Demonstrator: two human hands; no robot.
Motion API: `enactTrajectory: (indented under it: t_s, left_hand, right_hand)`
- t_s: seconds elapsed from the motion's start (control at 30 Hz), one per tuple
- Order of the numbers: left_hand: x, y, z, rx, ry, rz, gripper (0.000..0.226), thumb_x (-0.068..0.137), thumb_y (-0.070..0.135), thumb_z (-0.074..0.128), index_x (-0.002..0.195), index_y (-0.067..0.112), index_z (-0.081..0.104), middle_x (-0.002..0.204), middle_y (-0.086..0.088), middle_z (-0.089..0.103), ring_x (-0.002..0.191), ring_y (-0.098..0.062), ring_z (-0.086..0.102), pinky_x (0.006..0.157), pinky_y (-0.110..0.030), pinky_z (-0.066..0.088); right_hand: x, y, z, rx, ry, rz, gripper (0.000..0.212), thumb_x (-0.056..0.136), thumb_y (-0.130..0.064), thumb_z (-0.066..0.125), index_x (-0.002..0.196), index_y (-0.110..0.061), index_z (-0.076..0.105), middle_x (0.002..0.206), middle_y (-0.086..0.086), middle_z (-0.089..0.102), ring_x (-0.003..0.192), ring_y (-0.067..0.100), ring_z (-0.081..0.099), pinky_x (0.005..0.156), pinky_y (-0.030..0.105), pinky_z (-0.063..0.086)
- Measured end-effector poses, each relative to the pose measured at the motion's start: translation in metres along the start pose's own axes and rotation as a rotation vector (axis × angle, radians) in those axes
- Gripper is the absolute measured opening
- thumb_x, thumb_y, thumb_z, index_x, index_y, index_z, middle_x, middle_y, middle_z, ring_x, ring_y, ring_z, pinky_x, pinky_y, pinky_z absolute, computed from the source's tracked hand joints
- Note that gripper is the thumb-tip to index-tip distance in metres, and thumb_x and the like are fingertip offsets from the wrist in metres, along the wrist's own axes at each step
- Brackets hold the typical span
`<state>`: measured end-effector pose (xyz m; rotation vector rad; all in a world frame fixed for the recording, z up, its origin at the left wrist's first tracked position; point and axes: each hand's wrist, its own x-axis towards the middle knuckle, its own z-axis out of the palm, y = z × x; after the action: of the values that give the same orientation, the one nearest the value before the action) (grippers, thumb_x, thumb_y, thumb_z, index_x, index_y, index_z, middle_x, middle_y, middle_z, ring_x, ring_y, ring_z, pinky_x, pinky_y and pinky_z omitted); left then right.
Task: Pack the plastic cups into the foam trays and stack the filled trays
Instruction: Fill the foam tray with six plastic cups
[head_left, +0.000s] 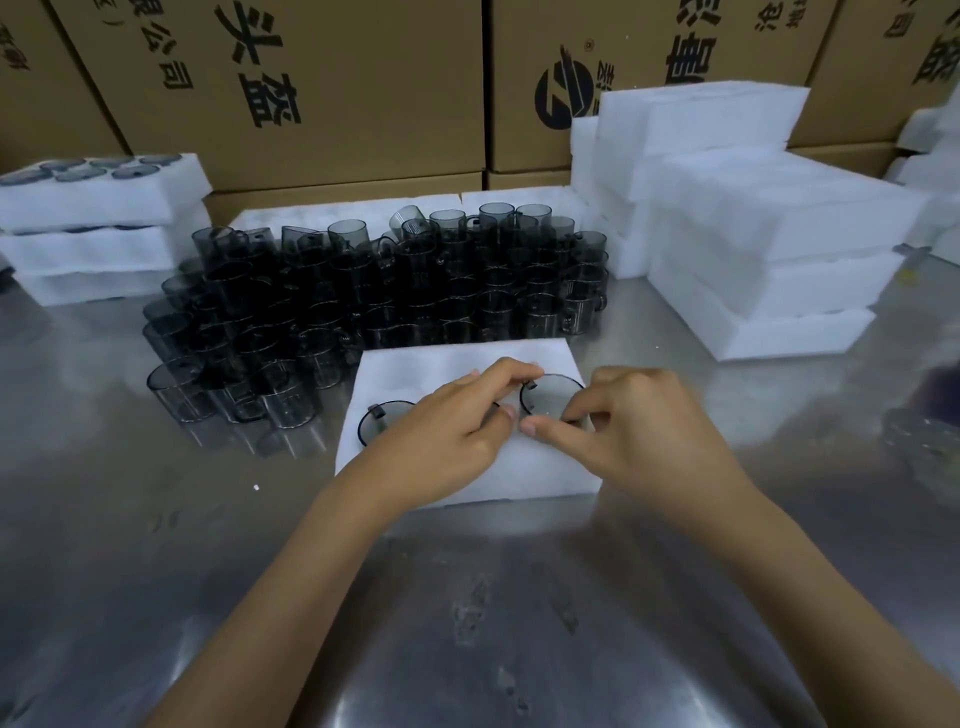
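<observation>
A white foam tray (447, 366) lies on the steel table in front of me. One dark clear plastic cup (378, 420) sits sunk in its left pocket, only the rim showing. A second cup (551, 394) sits in the right pocket. My left hand (447, 431) rests over the tray's middle, its fingertips on that second cup's left rim. My right hand (639, 421) pinches the same cup's near right rim. A large cluster of loose smoky cups (374, 296) stands behind the tray.
Filled foam trays (98, 228) are stacked at the back left. A tall stack of foam trays (753, 249) stands at the right. Cardboard boxes (311, 88) wall off the back. A dim object (924, 436) lies at the far right.
</observation>
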<state>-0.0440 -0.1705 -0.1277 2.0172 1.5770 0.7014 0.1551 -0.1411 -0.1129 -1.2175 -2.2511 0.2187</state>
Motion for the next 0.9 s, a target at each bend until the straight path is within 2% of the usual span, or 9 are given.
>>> enactTrajectory:
  t_s: [0.1, 0.17, 0.23, 0.3, 0.4, 0.53, 0.73, 0.83, 0.9]
  left_hand:
    - [0.001, -0.003, 0.003, 0.086, -0.016, -0.003, 0.039, 0.104, 0.031, 0.038, 0.137, 0.05, 0.037, 0.122, 0.008, 0.063, 0.132, -0.001, 0.04, 0.117, -0.031, 0.028]
    - [0.001, -0.003, 0.005, 0.136, 0.0, 0.03, 0.038, 0.104, 0.032, 0.038, 0.14, 0.044, 0.037, 0.122, 0.007, 0.064, 0.131, 0.003, 0.038, 0.12, -0.021, 0.017]
    - [0.001, -0.002, 0.006, 0.187, 0.017, 0.074, 0.038, 0.105, 0.031, 0.036, 0.143, 0.038, 0.037, 0.136, 0.014, 0.057, 0.134, 0.003, 0.036, 0.12, -0.018, 0.012]
    - [0.002, -0.002, 0.006, 0.206, 0.032, 0.102, 0.039, 0.106, 0.031, 0.035, 0.144, 0.035, 0.037, 0.148, 0.021, 0.045, 0.14, 0.004, 0.03, 0.121, -0.017, 0.007]
    - [0.002, -0.001, 0.008, 0.243, 0.046, 0.145, 0.044, 0.106, 0.026, 0.034, 0.149, 0.032, 0.036, 0.154, 0.019, 0.036, 0.143, 0.008, 0.022, 0.12, -0.013, 0.003]
    - [0.003, 0.004, 0.012, 0.462, 0.075, 0.188, 0.05, 0.103, 0.025, 0.029, 0.151, 0.02, 0.038, 0.157, 0.006, 0.037, 0.148, -0.004, 0.023, 0.124, -0.025, 0.004]
    - [0.004, 0.005, 0.013, 0.325, 0.14, 0.129, 0.045, 0.103, 0.025, 0.04, 0.147, 0.029, 0.045, 0.155, 0.013, 0.039, 0.143, 0.005, 0.023, 0.11, -0.004, 0.002]
    - [0.003, 0.002, 0.008, 0.267, 0.063, 0.125, 0.044, 0.105, 0.022, 0.038, 0.148, 0.029, 0.044, 0.155, 0.016, 0.037, 0.143, 0.01, 0.019, 0.115, -0.008, -0.002]
    - [0.003, 0.0, 0.0, 0.2, 0.07, 0.081, 0.042, 0.104, 0.019, 0.041, 0.143, 0.03, 0.051, 0.15, 0.016, 0.046, 0.136, 0.012, 0.032, 0.117, -0.014, 0.012]
  right_hand:
    - [-0.008, 0.01, 0.005, 0.096, 0.011, 0.017, 0.038, 0.08, -0.066, 0.064, 0.076, -0.031, 0.079, 0.06, -0.011, 0.048, 0.061, 0.008, 0.05, 0.057, 0.026, 0.037]
    - [-0.007, 0.012, 0.008, 0.113, 0.144, 0.008, 0.036, 0.087, -0.065, 0.056, 0.088, -0.036, 0.077, 0.067, -0.013, 0.052, 0.07, 0.003, 0.05, 0.059, 0.022, 0.035]
    - [-0.001, 0.012, 0.011, 0.13, 0.204, -0.002, 0.032, 0.096, -0.049, 0.05, 0.115, -0.034, 0.071, 0.093, -0.016, 0.061, 0.09, 0.001, 0.05, 0.072, 0.022, 0.041]
    - [0.004, 0.015, 0.019, 0.12, 0.094, -0.019, 0.038, 0.103, -0.031, 0.047, 0.138, -0.023, 0.059, 0.132, -0.01, 0.06, 0.124, 0.009, 0.048, 0.098, 0.028, 0.041]
    - [0.003, 0.019, 0.032, 0.163, -0.19, 0.029, 0.047, 0.107, -0.023, 0.038, 0.154, -0.021, 0.037, 0.162, -0.009, 0.028, 0.152, 0.006, 0.014, 0.124, 0.036, 0.016]
    - [0.004, 0.024, 0.035, 0.15, -0.3, 0.062, 0.051, 0.108, -0.034, 0.029, 0.158, -0.028, 0.023, 0.165, -0.02, 0.009, 0.15, -0.006, -0.005, 0.121, 0.028, 0.005]
    - [0.002, 0.022, 0.037, 0.267, -0.281, 0.096, 0.05, 0.108, -0.028, 0.032, 0.157, -0.028, 0.024, 0.164, -0.022, 0.007, 0.15, -0.003, -0.007, 0.124, 0.03, 0.002]
    - [-0.001, 0.02, 0.045, 0.556, -0.201, 0.194, 0.051, 0.108, -0.022, 0.037, 0.157, -0.028, 0.026, 0.163, -0.025, 0.004, 0.149, -0.007, -0.003, 0.116, 0.012, 0.001]
    - [-0.004, 0.018, 0.05, 0.684, -0.11, 0.251, 0.052, 0.107, -0.018, 0.04, 0.156, -0.028, 0.029, 0.163, -0.024, 0.008, 0.145, -0.013, 0.006, 0.105, -0.004, 0.007]
